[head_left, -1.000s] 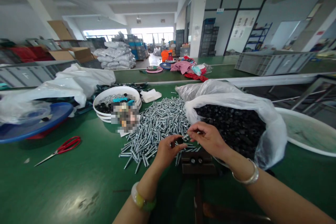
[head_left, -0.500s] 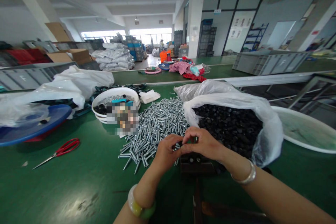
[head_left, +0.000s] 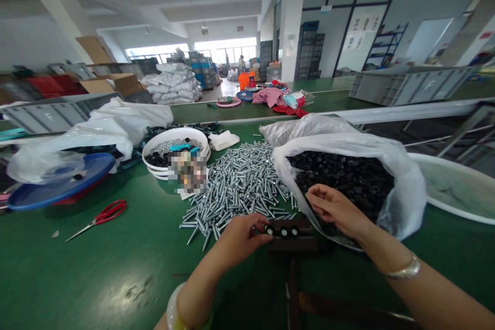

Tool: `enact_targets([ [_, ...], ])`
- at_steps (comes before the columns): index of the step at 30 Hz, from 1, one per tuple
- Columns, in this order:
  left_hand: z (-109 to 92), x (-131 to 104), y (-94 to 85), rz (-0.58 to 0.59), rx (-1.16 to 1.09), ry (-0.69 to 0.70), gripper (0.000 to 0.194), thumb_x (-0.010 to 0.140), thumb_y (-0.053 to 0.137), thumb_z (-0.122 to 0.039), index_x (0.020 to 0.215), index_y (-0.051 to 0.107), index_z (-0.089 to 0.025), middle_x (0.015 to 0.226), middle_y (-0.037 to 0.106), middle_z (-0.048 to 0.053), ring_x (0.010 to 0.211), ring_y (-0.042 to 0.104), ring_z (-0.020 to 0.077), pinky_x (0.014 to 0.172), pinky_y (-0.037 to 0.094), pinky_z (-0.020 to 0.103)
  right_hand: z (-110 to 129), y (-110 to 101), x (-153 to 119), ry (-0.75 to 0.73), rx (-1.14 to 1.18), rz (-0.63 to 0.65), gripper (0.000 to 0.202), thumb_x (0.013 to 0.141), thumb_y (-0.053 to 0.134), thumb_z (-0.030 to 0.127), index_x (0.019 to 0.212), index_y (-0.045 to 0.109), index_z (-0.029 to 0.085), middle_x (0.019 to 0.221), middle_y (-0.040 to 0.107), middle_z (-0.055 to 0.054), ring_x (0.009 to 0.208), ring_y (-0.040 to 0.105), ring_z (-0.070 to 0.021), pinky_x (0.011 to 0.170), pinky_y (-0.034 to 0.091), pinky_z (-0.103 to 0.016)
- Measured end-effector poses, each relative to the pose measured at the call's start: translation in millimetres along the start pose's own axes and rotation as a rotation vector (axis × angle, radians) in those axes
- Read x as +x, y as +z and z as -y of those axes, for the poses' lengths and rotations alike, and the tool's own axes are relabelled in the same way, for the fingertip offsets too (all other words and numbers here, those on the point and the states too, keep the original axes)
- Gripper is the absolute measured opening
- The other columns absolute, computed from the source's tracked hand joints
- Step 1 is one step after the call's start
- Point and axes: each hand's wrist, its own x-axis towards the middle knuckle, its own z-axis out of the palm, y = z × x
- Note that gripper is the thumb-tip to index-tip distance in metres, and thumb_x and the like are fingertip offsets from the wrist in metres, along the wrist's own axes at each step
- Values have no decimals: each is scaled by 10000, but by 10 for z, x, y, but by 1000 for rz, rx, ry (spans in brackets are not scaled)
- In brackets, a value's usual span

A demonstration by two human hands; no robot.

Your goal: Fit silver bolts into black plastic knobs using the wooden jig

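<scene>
My left hand [head_left: 244,236] pinches a small round black piece with a bright centre [head_left: 269,230] at the left end of a dark metal block [head_left: 294,246]. Two similar black pieces [head_left: 289,231] sit in a row on that block. My right hand [head_left: 335,207] is over the near left part of a clear plastic bag [head_left: 410,180] full of small black parts [head_left: 344,172]. Its fingers are loosely bent, with nothing visible between them. Beside my left hand spreads a heap of silver screws [head_left: 240,180].
Red-handled scissors [head_left: 111,211] lie at left, near a blue tray [head_left: 46,193]. White bowls [head_left: 157,172] stand behind the screws, partly blurred out. A white round tray [head_left: 460,191] is at right. A wooden-handled tool [head_left: 328,304] lies in front of the block.
My right hand has left my left hand and the block, moving right and up over the bag. My left hand stays at the block, and the row of black pieces is now uncovered.
</scene>
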Motion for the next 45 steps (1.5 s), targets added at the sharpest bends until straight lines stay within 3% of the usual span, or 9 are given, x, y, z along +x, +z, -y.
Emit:
enact_targets([
  [7, -41, -17, 202, -89, -13, -3, 235, 752, 583, -297, 966, 623, -210, 783, 630, 9, 682, 560, 146, 643, 420, 245, -135, -380, -103, -6, -216, -173, 327, 719, 590, 505, 819, 522, 201, 581, 422, 70, 462, 354, -56, 389, 241, -161],
  [13, 53, 20, 249, -97, -104, 23, 293, 734, 611, -372, 979, 638, -215, 822, 591, 27, 680, 527, 144, 629, 427, 253, -130, -1043, 239, -198, -1098, -571, 189, 806, 466, 273, 903, 586, 165, 848, 632, -65, 768, 587, -174, 719, 453, -287],
  [20, 351, 135, 349, -104, -491, -32, 380, 797, 522, -446, 1050, 600, -173, 901, 633, 49, 820, 575, 175, 746, 447, 281, -117, -1270, 813, -62, -1354, -466, 331, 793, 504, 239, 1099, 601, 157, 1113, 596, -135, 1015, 549, -234, 860, 404, -330],
  [26, 426, 168, 370, -206, -486, -78, 338, 797, 524, -442, 964, 632, -169, 850, 657, 40, 777, 589, 170, 723, 462, 276, 12, -1166, 978, 46, -1409, -363, 219, 722, 585, 243, 896, 693, 165, 941, 661, -134, 889, 599, -272, 729, 442, -349],
  [30, 358, 229, 348, -289, -427, -65, 321, 787, 548, -397, 992, 624, -162, 799, 624, 28, 660, 554, 125, 636, 462, 244, 144, -818, 793, -74, -1391, -295, 301, 790, 517, 339, 952, 678, 143, 982, 643, -138, 940, 561, -273, 764, 414, -348],
  [35, 227, 351, 388, -373, -330, 76, 471, 729, 628, -286, 1183, 518, -223, 1073, 571, 65, 632, 527, 92, 532, 472, 212, 189, 86, 523, -295, -993, 297, 427, 813, 438, 497, 747, 673, 146, 618, 570, 20, 592, 503, -127, 517, 366, -216],
  [38, 232, 365, 390, -428, -219, 151, 346, 752, 606, -245, 1097, 582, -224, 1035, 603, 59, 708, 570, 127, 570, 496, 233, 149, 519, 495, -281, -808, 474, 443, 815, 436, 487, 658, 640, 126, 502, 435, 47, 486, 374, -81, 435, 282, -199],
  [41, 321, 348, 343, -512, -119, 165, 243, 772, 590, -252, 1007, 626, -202, 950, 644, 61, 779, 596, 161, 634, 508, 262, 109, 650, 570, -270, -896, 508, 506, 845, 360, 525, 677, 647, 144, 515, 456, 41, 490, 390, -81, 432, 291, -197],
  [45, 479, 362, 303, -584, -58, 98, 263, 761, 608, -299, 998, 628, -186, 890, 658, 56, 675, 585, 141, 662, 507, 286, 32, 564, 724, -278, -1202, 327, 311, 828, 469, 386, 732, 669, 167, 689, 622, -26, 662, 541, -144, 559, 376, -226],
])
